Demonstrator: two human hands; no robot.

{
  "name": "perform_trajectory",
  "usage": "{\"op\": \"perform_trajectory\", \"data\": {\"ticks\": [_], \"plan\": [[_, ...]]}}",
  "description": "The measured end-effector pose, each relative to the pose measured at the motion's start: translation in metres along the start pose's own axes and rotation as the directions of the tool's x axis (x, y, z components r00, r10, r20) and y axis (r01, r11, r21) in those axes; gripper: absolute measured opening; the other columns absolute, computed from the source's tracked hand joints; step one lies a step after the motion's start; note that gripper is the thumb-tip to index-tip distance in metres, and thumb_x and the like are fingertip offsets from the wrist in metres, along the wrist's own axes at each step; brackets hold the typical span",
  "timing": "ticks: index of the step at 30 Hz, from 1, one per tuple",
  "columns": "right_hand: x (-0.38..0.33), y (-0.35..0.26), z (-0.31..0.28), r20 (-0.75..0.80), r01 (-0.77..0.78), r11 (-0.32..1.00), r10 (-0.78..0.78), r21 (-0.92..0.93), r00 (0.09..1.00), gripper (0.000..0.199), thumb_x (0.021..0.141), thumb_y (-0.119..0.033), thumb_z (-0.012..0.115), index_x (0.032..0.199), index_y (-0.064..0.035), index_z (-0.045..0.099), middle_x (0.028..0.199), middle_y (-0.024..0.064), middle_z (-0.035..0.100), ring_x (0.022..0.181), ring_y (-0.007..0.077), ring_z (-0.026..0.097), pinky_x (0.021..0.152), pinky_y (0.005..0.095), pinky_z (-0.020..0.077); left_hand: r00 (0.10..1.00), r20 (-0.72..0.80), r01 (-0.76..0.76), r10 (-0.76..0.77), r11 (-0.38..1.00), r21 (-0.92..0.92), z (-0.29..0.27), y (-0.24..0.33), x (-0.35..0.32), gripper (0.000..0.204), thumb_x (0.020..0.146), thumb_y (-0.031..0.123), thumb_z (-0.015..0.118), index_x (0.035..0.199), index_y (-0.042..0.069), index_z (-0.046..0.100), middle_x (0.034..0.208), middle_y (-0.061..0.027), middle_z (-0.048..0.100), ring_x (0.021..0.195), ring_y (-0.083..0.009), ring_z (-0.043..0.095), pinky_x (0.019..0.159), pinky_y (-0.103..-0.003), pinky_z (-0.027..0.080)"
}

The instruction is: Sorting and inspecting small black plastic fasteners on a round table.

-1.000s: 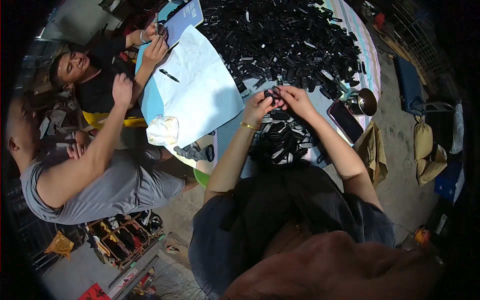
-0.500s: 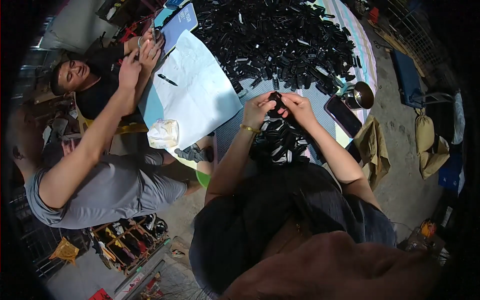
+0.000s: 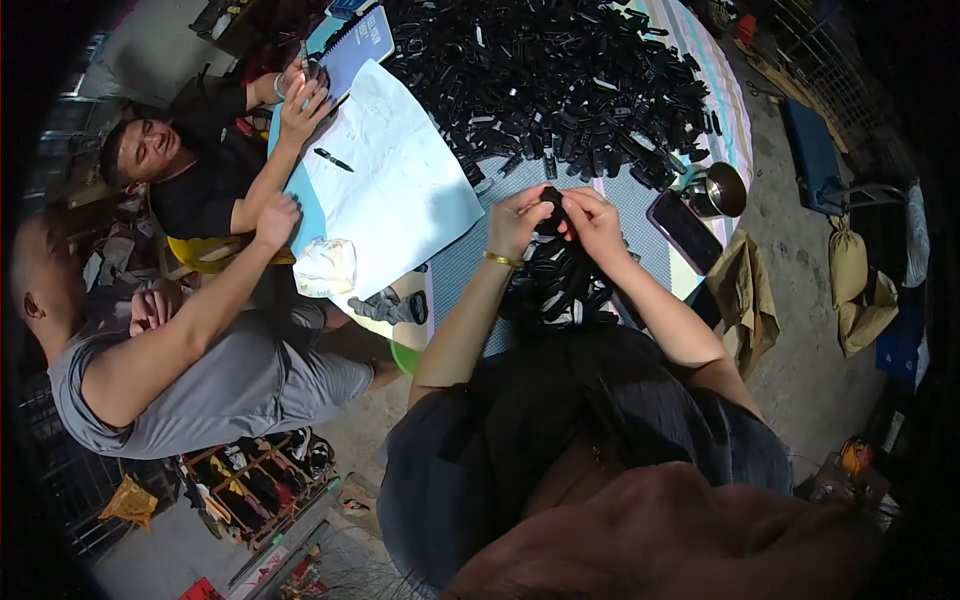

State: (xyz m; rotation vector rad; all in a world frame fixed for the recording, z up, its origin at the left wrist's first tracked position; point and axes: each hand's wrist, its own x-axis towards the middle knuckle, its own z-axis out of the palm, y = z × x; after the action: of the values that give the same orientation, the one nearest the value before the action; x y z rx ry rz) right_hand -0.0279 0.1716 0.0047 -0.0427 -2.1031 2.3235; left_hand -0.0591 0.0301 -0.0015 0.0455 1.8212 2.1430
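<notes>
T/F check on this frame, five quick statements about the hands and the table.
1. Both hands pinch one small black part: true.
2. The left hand wears a gold bracelet: true.
3. The phone lies left of the hands: false, it lies to their right.
4. The white sheet is bare: false, a pen lies on it.
5. The right hand rests on the metal bowl: false, they are apart.

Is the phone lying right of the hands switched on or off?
Apparently off: the phone lies flat on the table beside the metal bowl, its screen dark, with only a faint reflection.
</notes>
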Motion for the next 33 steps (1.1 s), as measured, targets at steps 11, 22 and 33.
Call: {"op": "perform_trajectory", "data": {"ticks": [11,22,33], "plan": [[-0.01,-0.014,0.008,-0.134,0.202,0.971,-0.219,-0.131,0.966,0.018,0.085,-0.004,0.047,0.097,0.0024,0.058,0.091,0.0083,0.053,0.057,0.0089,0.055,0.047,0.0186,0.0438,0.999,0.001,-0.053,0.053,0.993,-0.109,0.014,0.024,-0.014,0.029,0.077,0.002,0.055,0.106,-0.004,0.055,0.092,-0.008,0.061,0.078,-0.0112,0.057,0.07,-0.021,0.047],[-0.012,-0.013,0.008,-0.125,0.27,0.897,-0.33,-0.349,0.936,0.018,0.079,-0.008,0.058,0.095,-0.0012,0.057,0.085,0.0071,0.055,0.073,0.0106,0.054,0.059,0.0236,0.0436,0.987,-0.125,-0.111,0.098,0.989,-0.095,0.02,0.014,-0.014,0.024,0.079,0.01,0.055,0.1,-0.002,0.059,0.087,-0.0066,0.063,0.076,-0.0086,0.056,0.068,-0.02,0.044],[-0.016,0.0,0.001,0.104,0.088,0.94,-0.057,-0.329,0.993,0.019,0.074,-0.017,0.064,0.086,-0.0029,0.062,0.065,0.0074,0.06,0.054,0.0127,0.054,0.051,0.0252,0.0414,0.993,0.102,-0.049,0.054,0.997,-0.053,0.001,0.012,-0.014,0.022,0.08,0.009,0.051,0.097,-0.003,0.06,0.087,-0.0068,0.062,0.08,-0.0127,0.056,0.075,-0.024,0.043]]}}
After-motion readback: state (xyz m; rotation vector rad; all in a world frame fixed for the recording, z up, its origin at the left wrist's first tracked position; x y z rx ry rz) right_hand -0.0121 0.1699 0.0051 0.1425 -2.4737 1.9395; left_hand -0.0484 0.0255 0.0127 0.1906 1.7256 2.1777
